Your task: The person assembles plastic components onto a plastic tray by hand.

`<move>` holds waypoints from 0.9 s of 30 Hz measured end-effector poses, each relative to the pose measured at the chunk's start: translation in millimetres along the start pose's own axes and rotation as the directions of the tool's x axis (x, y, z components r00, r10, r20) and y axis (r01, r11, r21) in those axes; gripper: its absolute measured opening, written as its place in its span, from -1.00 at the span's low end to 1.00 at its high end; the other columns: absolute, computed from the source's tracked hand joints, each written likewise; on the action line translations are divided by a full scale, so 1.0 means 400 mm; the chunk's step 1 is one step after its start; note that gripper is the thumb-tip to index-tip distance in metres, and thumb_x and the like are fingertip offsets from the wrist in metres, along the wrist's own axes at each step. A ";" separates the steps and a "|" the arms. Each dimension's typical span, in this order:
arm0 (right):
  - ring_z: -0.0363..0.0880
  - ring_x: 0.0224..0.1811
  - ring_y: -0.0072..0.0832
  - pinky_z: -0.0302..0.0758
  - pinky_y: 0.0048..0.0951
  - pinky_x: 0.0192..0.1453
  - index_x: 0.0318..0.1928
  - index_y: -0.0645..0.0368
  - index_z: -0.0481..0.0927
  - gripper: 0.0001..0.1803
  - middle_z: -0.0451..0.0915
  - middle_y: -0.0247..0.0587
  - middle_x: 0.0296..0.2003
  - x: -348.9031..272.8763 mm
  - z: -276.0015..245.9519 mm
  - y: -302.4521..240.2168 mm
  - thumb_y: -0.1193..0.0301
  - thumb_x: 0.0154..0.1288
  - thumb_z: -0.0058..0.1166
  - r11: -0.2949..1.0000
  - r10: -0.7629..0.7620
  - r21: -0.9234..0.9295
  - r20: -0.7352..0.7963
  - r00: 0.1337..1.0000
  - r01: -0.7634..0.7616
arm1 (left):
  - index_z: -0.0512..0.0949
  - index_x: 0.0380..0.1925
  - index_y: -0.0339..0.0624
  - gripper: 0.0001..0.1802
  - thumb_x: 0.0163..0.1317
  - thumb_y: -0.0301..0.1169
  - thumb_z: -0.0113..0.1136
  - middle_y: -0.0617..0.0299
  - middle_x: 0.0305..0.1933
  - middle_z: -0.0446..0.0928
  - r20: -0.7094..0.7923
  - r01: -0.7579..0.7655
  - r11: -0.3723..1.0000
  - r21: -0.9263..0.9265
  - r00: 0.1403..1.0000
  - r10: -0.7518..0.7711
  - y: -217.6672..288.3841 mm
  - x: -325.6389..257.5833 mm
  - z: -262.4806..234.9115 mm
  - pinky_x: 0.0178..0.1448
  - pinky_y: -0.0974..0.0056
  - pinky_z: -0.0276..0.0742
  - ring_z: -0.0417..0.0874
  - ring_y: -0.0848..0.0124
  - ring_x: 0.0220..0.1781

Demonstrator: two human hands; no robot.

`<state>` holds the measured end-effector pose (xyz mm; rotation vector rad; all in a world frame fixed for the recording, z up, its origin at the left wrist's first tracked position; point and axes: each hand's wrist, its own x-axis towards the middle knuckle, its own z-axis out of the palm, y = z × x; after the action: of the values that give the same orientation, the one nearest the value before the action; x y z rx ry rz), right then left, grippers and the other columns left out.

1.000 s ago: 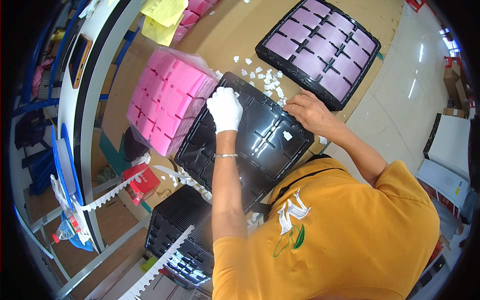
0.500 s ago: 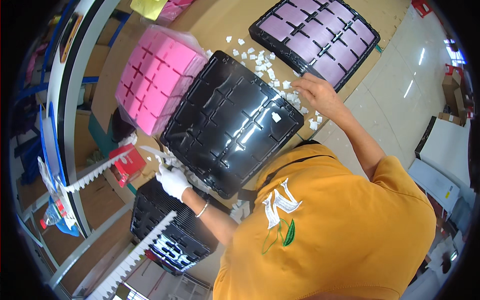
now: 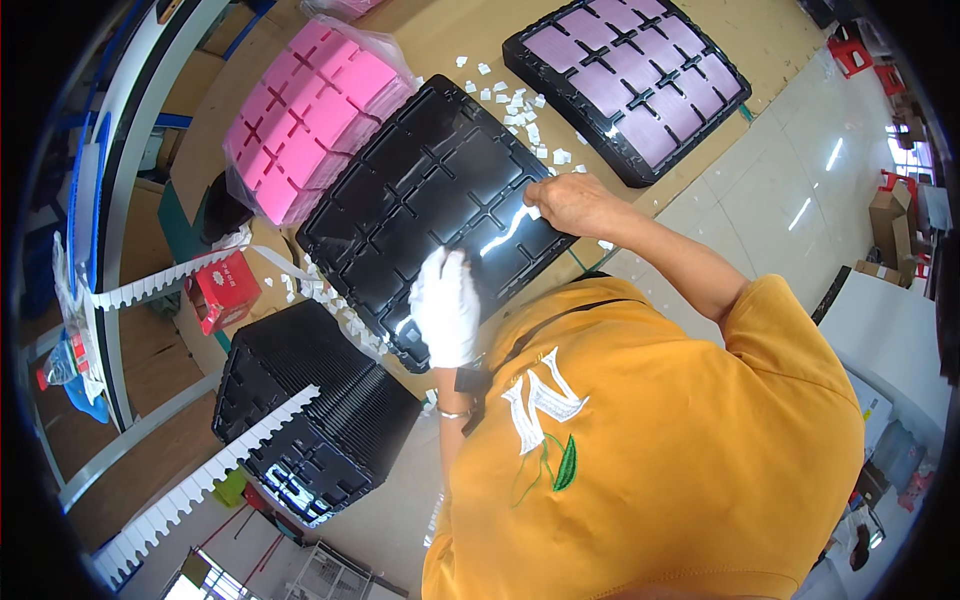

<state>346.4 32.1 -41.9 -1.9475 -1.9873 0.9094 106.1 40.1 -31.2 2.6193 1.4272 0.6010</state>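
Note:
A glossy black moulded plastic tray (image 3: 400, 185) with cross-shaped ridges lies tilted on the work table in front of me. My left hand (image 3: 447, 310), in a white glove, is over the tray's near part; motion smears its fingers. My bare right hand (image 3: 575, 205) is at the tray's right side, fingers closed in a pinch. A white patch shows at its fingertips, but glare beside it hides what is held. Small white pieces (image 3: 533, 133) lie scattered beyond the tray. More white scraps (image 3: 345, 318) lie along its left edge.
Stacked pink sheets (image 3: 300, 110) in clear wrap stand at the left. A black tray with lilac panels (image 3: 640, 85) lies at the far right. Nested black trays (image 3: 310, 410) stand lower left, near a red box (image 3: 222, 290) and a white toothed strip (image 3: 205, 480).
My left hand has moved right, from the scraps at the tray's left edge to over the tray. My right hand has come left from the loose white pieces to the tray's right side.

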 end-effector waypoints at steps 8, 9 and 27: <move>0.58 -0.27 -0.12 0.48 -0.23 -0.15 -0.19 0.09 0.57 -0.79 0.62 -0.08 -0.34 -0.033 -0.016 0.033 0.36 0.28 -0.12 0.988 0.103 0.136 -0.169 0.980 -0.080 | 0.60 -0.35 -0.12 -0.86 0.05 -0.38 0.22 0.15 -0.31 0.55 0.117 -0.159 0.951 -0.267 0.974 0.195 0.088 0.117 0.104 -0.22 0.19 0.52 0.60 0.16 -0.29; 0.58 -0.28 -0.12 0.48 -0.23 -0.16 -0.19 0.09 0.58 -0.79 0.61 -0.07 -0.36 -0.036 -0.022 0.031 0.35 0.28 -0.11 0.981 0.108 0.178 -0.188 0.976 -0.074 | 0.60 -0.37 -0.12 -0.86 0.04 -0.37 0.23 0.14 -0.34 0.55 0.170 -0.141 0.944 -0.298 0.965 0.197 0.092 0.126 0.118 -0.23 0.18 0.52 0.60 0.16 -0.31; 0.58 -0.35 -0.14 0.49 -0.29 -0.21 -0.19 0.15 0.59 -0.80 0.61 -0.04 -0.39 -0.076 -0.020 0.062 0.36 0.27 -0.04 0.967 0.119 0.252 -0.277 0.953 -0.048 | 0.60 -0.40 -0.08 -0.82 0.03 -0.26 0.24 0.15 -0.35 0.56 0.325 0.035 0.951 -0.307 0.943 0.071 0.103 0.163 0.162 -0.26 0.16 0.52 0.61 0.15 -0.35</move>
<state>374.5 3.7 -41.3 -1.9111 -1.5635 0.7889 195.1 77.5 -60.5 2.3478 1.1074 0.3268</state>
